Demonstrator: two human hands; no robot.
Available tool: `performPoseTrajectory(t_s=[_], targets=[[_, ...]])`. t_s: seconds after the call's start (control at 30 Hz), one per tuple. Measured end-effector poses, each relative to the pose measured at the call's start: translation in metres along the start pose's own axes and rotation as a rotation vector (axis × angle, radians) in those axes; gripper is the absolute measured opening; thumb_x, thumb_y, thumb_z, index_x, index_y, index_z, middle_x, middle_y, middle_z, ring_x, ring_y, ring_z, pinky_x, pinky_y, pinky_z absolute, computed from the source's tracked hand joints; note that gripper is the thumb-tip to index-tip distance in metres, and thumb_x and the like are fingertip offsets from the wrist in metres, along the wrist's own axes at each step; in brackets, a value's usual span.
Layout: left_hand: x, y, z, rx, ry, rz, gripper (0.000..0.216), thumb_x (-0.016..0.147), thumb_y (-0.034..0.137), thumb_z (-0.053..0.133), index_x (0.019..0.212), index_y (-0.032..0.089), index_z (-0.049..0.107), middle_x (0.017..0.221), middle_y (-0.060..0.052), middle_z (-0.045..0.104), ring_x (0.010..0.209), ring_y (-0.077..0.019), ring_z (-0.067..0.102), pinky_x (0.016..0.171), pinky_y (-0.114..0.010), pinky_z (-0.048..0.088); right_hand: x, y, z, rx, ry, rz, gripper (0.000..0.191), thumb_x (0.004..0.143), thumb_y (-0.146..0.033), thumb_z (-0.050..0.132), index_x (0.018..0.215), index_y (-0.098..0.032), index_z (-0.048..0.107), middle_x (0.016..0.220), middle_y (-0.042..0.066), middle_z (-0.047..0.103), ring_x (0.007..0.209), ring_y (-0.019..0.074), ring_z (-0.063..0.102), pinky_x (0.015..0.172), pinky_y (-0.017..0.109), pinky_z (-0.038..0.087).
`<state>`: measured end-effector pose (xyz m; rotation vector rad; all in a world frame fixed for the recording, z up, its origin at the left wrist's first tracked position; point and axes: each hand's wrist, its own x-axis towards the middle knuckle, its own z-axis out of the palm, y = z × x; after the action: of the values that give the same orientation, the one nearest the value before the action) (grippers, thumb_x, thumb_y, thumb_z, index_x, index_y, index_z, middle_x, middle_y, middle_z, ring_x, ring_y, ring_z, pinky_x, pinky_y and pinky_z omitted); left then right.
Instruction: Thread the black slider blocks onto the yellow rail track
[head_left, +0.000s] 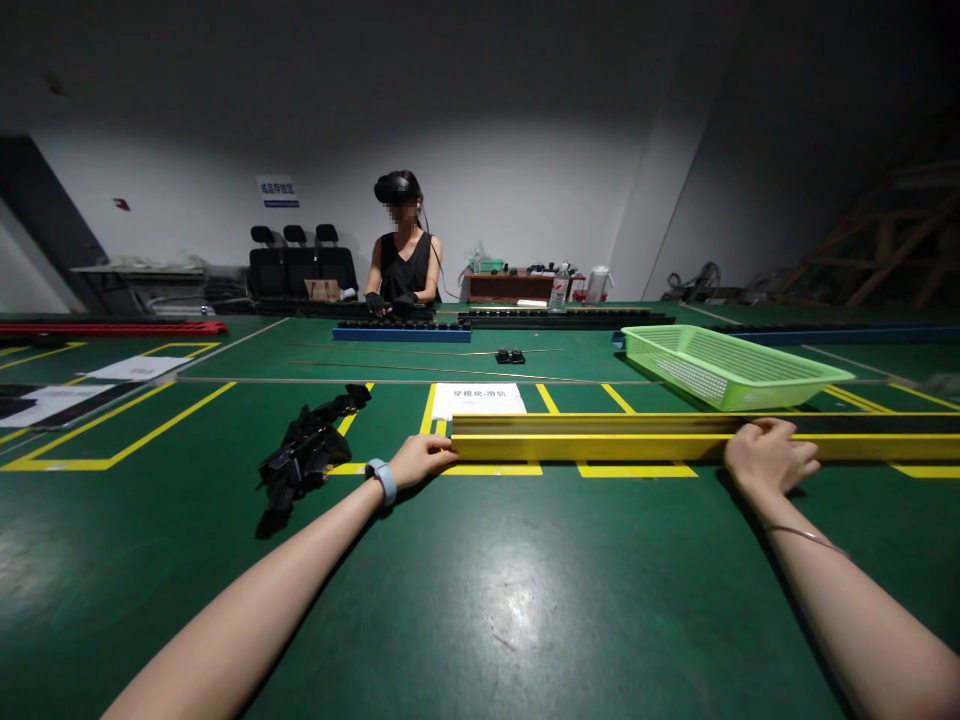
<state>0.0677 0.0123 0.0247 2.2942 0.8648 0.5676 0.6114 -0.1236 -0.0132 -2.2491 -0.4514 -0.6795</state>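
A long yellow rail lies across the green table, running from the middle off to the right edge. My left hand, with a light blue wristband, touches the rail's left end with its fingertips. My right hand rests over the rail's near side further right, fingers curled on its top edge. A white paper label lies just behind the rail's left end.
A heap of black parts lies left of my left hand. A green plastic basket stands behind the rail at the right. Another person in black sits across the table at a blue rail. Two small black pieces lie mid-table.
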Motion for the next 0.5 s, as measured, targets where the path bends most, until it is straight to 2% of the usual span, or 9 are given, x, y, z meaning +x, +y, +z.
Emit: performPoseTrajectory(t_s=[0.3,0.43,0.5], targets=[[-0.001,0.0,-0.003,-0.044,0.002,-0.027,0.036,0.079,0.045,0.05,0.081,0.015,0.069,0.076,-0.003,0.065,0.073,-0.0165,0.056,0.069,-0.024,0.039,-0.005,-0.004,-0.012,0.088,-0.039,-0.019,0.033,0.083,-0.033,0.035,0.105,-0.016,0.053,0.098,0.016,0.051,0.101,0.0295,0.039,0.088,0.043,0.029],[0.0,-0.009,-0.004,-0.31,0.078,-0.115,0.04,0.078,0.044,0.048,0.092,0.013,0.069,0.08,-0.006,0.067,0.068,-0.0151,0.056,0.067,-0.026,0.043,-0.013,-0.007,-0.018,0.086,-0.053,-0.122,0.034,0.085,-0.036,0.035,0.106,-0.016,0.052,0.097,0.016,0.051,0.097,0.0282,0.041,0.084,0.04,0.032],[0.001,-0.013,-0.003,-0.454,0.156,-0.149,0.042,0.078,0.044,0.049,0.095,0.011,0.068,0.085,-0.009,0.067,0.064,-0.0128,0.054,0.064,-0.026,0.044,-0.018,-0.009,-0.021,0.067,-0.116,-0.195,0.036,0.086,-0.036,0.033,0.108,-0.014,0.051,0.098,0.017,0.052,0.096,0.0281,0.041,0.083,0.039,0.033]])
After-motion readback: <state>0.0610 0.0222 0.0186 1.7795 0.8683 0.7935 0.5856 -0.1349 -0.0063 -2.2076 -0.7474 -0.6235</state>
